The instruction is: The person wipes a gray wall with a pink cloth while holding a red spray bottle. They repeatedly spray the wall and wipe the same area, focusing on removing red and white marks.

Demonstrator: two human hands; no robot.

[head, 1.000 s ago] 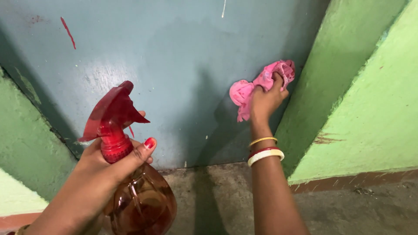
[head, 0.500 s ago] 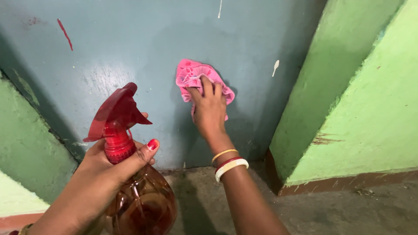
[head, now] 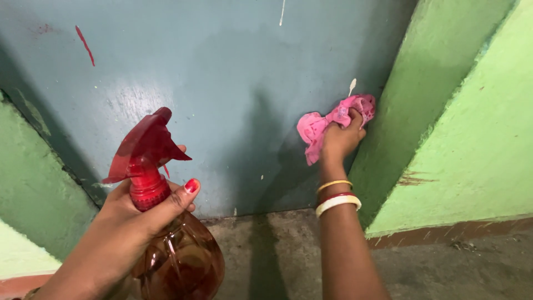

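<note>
My right hand (head: 340,140) presses a crumpled pink cloth (head: 319,125) against the blue-grey door (head: 222,83), low down near the door's right edge beside the green frame. Bangles ring that wrist. My left hand (head: 141,214) grips the neck of a red see-through spray bottle (head: 177,255) at the lower left. Its red trigger head (head: 145,145) points toward the door, a short way off the surface.
Green painted walls (head: 472,128) flank the door on both sides. A rough grey concrete floor (head: 288,255) runs below the door. Red and white paint marks (head: 84,43) dot the door.
My right hand has swept the pink cloth from the middle of the door to its right edge and slightly lower. The spray bottle has stayed where it was.
</note>
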